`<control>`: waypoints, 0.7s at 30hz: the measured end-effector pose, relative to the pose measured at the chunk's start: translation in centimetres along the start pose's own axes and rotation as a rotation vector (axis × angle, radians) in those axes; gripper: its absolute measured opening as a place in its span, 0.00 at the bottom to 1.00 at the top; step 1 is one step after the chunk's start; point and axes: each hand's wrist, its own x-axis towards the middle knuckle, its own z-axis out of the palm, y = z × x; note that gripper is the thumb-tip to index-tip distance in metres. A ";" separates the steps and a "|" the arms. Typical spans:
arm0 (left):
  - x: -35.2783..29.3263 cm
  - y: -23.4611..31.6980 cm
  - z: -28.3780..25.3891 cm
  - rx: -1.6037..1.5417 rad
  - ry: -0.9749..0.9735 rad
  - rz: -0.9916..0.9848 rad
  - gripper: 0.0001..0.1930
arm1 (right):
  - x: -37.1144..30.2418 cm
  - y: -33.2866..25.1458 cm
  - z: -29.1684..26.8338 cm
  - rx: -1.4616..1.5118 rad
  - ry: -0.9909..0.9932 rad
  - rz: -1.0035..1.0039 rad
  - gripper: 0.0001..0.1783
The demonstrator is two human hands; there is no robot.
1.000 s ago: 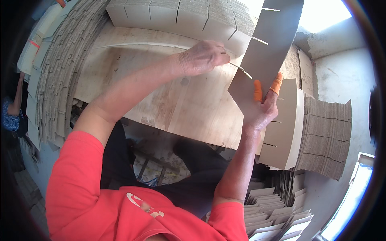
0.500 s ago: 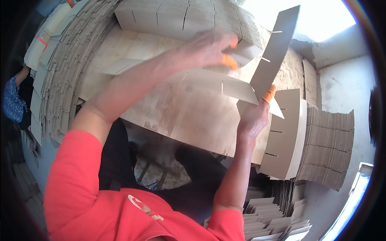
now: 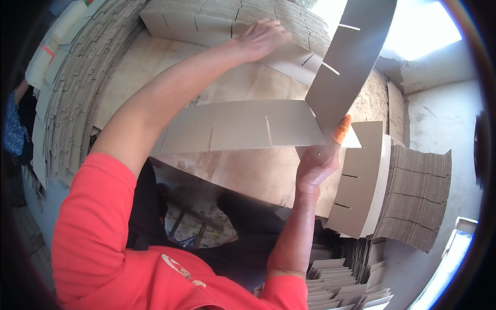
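My right hand (image 3: 319, 164) grips two grey slotted cardboard strips where they cross. One upright strip (image 3: 351, 57) rises up and to the right; the other strip (image 3: 240, 124) stretches left above the wooden table. An orange finger cover shows on this hand. At the back, my left hand (image 3: 264, 39) is curled over the front cardboard strip (image 3: 294, 61) of a long stack (image 3: 206, 13) of slotted strips. That front strip angles away from the stack toward its right end. My left fingertips are hidden.
The wooden table (image 3: 248, 175) lies under my hands. More slotted strips (image 3: 356, 181) stand at its right edge, beside a thick stack (image 3: 413, 191). A tall pile of cardboard (image 3: 88, 77) rises at the left. Several folded pieces (image 3: 336, 284) sit low at right. Another person's blue sleeve shows far left.
My left hand has moved up and left along the back stack, its fingers going from spread to curled. The crossed strips have tilted, and the left-reaching one now shows more of its face.
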 end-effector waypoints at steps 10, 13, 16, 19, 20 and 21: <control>-0.3 3.0 -3.9 -0.268 0.039 0.005 0.03 | 0.6 -2.7 0.4 0.575 -0.011 0.430 0.34; -0.5 4.2 -4.5 -0.312 0.062 -0.006 0.03 | 0.6 -2.6 0.3 0.585 -0.030 0.469 0.35; -0.6 5.4 -5.3 -0.362 0.054 -0.007 0.03 | 0.7 -1.5 0.1 0.613 -0.034 0.595 0.30; -0.6 7.1 -6.6 -0.449 0.106 0.064 0.03 | -0.1 1.5 -0.3 -0.022 -0.128 0.221 0.32; -0.9 7.6 -7.0 -0.479 0.134 0.095 0.03 | -0.2 1.4 -0.2 -0.165 -0.153 0.135 0.30; -1.1 7.9 -7.3 -0.497 0.118 0.099 0.03 | -0.3 1.2 -0.1 -0.310 -0.165 0.045 0.29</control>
